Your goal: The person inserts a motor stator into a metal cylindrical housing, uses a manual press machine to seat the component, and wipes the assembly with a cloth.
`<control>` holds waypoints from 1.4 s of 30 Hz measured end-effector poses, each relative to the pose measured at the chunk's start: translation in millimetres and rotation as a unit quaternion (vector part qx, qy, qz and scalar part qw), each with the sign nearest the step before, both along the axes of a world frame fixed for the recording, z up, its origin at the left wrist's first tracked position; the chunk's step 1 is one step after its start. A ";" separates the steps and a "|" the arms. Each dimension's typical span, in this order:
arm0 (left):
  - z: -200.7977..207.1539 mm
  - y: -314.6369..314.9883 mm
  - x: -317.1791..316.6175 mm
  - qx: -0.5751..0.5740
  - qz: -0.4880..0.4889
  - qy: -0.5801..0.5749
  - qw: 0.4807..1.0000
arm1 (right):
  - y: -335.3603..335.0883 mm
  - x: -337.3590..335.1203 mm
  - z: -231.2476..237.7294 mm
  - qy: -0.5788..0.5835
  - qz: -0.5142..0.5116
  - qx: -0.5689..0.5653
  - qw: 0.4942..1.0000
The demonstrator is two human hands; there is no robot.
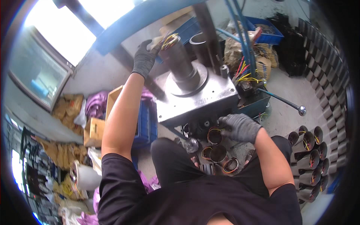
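Observation:
My left hand (pixel 145 58), in a grey glove, is raised beside the top of an upright dark metal cylinder (pixel 176 60). Its fingers are spread, and their tips are at or very near the coiled yellow wires (pixel 170 41) at the cylinder's upper end. The cylinder stands on a round flange (pixel 186 83) on the steel plate of a press (pixel 198 98). Below the plate's front edge, my gloved right hand (pixel 242 128) has its fingers stretched leftward and apart. They are close to a round wire-wound part (pixel 215 135); contact with it cannot be made out.
Several wire-wound cylinders (pixel 218 153) stand on the floor between my feet. More lie stacked at the right (pixel 309 140). A lever with a ball end (pixel 302 110) juts out right of the press. Blue crates (pixel 146 125) and a wooden box (pixel 94 131) stand at the left.

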State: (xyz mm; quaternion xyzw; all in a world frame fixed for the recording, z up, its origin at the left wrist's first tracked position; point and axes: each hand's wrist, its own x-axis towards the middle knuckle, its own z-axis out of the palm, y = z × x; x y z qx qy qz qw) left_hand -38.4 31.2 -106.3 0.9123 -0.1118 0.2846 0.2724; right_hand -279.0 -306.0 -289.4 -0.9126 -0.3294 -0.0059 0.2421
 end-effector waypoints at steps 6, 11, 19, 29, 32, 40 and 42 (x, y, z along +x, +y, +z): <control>-116.1 108.2 -116.7 -0.190 -0.077 -0.002 0.979 | -13.8 -25.3 48.6 -0.074 -0.054 0.144 0.985; -284.9 200.2 -240.7 -0.291 0.133 0.107 0.941 | -52.8 -50.8 79.2 -0.148 -0.171 0.178 0.957; -509.2 178.2 -479.2 -0.270 0.324 0.428 0.800 | -146.7 -71.7 65.4 -0.380 -0.187 0.260 0.868; -597.9 171.7 -461.4 -0.250 0.207 0.395 0.859 | -113.8 -87.2 44.5 -0.508 -0.331 0.154 0.780; -452.9 212.5 -369.3 -0.363 0.230 0.212 0.878 | -45.2 -73.0 20.8 -0.278 -0.209 0.244 0.905; -137.1 99.4 -217.8 -0.585 -0.174 -0.036 0.791 | 61.2 -34.2 -210.1 0.174 0.075 -0.218 0.957; -151.2 49.5 -214.3 -0.557 -0.162 0.025 0.814 | 61.4 -52.7 -246.7 0.217 0.083 -0.253 0.939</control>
